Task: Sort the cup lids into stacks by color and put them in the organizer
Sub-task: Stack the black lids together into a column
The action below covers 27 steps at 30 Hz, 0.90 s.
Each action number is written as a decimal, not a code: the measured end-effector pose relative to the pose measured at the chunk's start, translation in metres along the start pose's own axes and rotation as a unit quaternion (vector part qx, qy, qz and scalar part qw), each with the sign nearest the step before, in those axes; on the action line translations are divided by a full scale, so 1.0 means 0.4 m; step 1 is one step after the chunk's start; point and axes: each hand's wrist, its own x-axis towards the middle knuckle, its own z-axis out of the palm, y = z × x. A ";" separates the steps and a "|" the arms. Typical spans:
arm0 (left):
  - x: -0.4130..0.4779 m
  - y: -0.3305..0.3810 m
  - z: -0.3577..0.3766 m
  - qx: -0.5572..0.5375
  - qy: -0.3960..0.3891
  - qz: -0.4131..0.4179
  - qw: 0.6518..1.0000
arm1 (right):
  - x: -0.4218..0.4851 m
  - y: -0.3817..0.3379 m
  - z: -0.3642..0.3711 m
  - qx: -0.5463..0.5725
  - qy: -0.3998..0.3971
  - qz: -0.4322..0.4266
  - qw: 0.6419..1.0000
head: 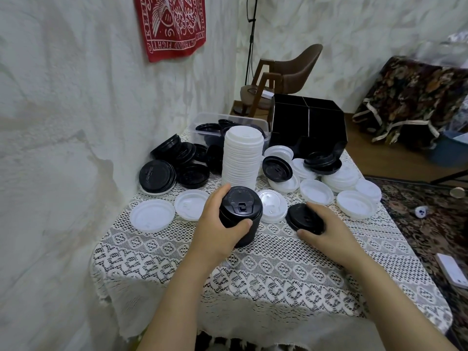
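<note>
My left hand [217, 224] grips a short stack of black lids [240, 206] standing on the lace-covered table [253, 269]. My right hand [326, 231] pinches a single black lid [302, 217] lying flat on the cloth, thumb at its near edge. Behind the black stack rises a tall stack of white lids [241, 158]. Loose white lids [152, 215] and loose black lids [177, 160] lie scattered across the far half of the table. The black organizer [307, 122] stands at the back right, its compartments dark.
A clear plastic tub [202, 120] holding black lids sits behind the white stack. The wall runs close along the table's left side. A brown chair [291, 74] stands behind the table, and patterned rugs cover the floor at right.
</note>
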 end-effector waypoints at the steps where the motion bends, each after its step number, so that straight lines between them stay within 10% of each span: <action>1: 0.000 -0.001 -0.001 0.000 0.000 0.000 1.000 | -0.002 -0.001 -0.004 0.009 0.010 0.001 1.000; 8: 0.001 -0.006 0.001 0.025 0.003 0.013 1.000 | -0.028 -0.094 -0.045 0.063 0.111 -0.081 0.988; 27: 0.007 -0.016 -0.018 -0.002 -0.017 0.000 1.000 | -0.015 -0.287 0.066 0.107 -0.039 -0.177 0.978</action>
